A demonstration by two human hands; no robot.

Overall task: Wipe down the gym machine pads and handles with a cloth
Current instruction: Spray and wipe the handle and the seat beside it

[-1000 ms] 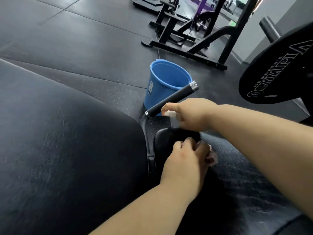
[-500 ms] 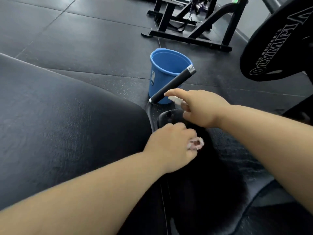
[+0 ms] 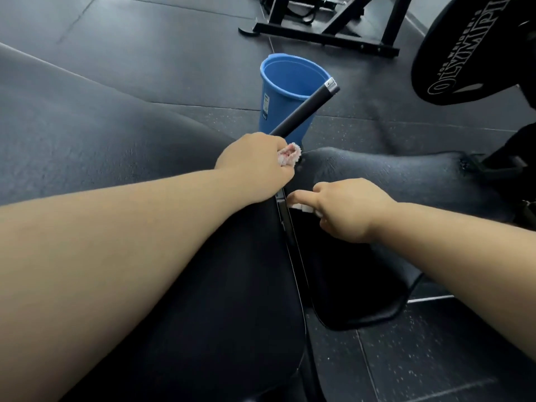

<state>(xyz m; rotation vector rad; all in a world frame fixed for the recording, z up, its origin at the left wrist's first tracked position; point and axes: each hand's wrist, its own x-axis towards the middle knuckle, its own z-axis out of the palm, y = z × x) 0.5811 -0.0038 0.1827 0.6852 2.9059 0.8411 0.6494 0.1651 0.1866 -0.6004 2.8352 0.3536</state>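
My left hand (image 3: 255,166) grips a bunched pink-and-white cloth (image 3: 87,153) at the lower end of the black handle (image 3: 304,108), which slants up to the right and ends in a silver cap. A large black pad (image 3: 87,140) fills the left under my left forearm. To its right lies a smaller black pad (image 3: 406,181), split from it by a narrow metal gap. Above this smaller pad my right hand (image 3: 348,210) hovers with the index finger pointing left, curled round a small white object (image 3: 301,208) that is mostly hidden.
A blue bucket (image 3: 284,91) stands on the rubber floor just behind the handle. A black weight plate (image 3: 470,53) with white lettering hangs at the upper right. The black base of a rack (image 3: 319,33) crosses the floor at the back.
My left hand carried the cloth from the small pad up to the handle's lower end. My right hand drew back from the handle and now hovers over the small pad.
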